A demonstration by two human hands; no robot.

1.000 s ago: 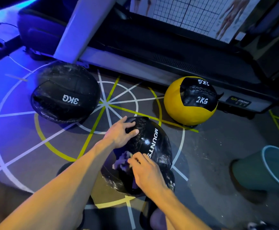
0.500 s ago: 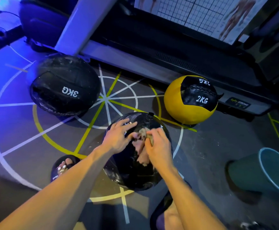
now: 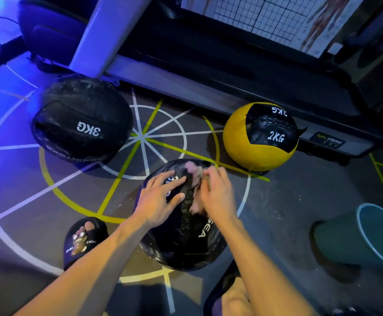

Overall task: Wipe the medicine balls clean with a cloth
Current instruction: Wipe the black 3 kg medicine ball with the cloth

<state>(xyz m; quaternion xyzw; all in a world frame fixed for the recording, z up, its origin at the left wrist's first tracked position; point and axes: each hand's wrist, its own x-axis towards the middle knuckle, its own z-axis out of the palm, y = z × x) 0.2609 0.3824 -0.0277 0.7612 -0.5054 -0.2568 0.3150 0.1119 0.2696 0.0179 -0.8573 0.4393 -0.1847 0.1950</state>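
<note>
A black medicine ball (image 3: pixel 186 245) lies on the floor in front of me. My left hand (image 3: pixel 160 198) rests flat on its upper left side, fingers spread. My right hand (image 3: pixel 216 193) grips a crumpled pinkish cloth (image 3: pixel 194 176) and presses it against the top of the ball. Another black ball marked 3KG (image 3: pixel 81 119) sits at the left. A yellow and black ball marked 2KG (image 3: pixel 260 137) sits at the right, against the treadmill base.
A treadmill (image 3: pixel 231 71) runs across the back. A teal bucket (image 3: pixel 368 236) stands at the right. My foot in a black slide sandal (image 3: pixel 83 240) is left of the ball. The floor (image 3: pixel 49 190) carries white and yellow lines.
My right hand carried the cloth from the near side of the ball up over its top. The ball turned under my hands. My left hand stayed on its upper left.
</note>
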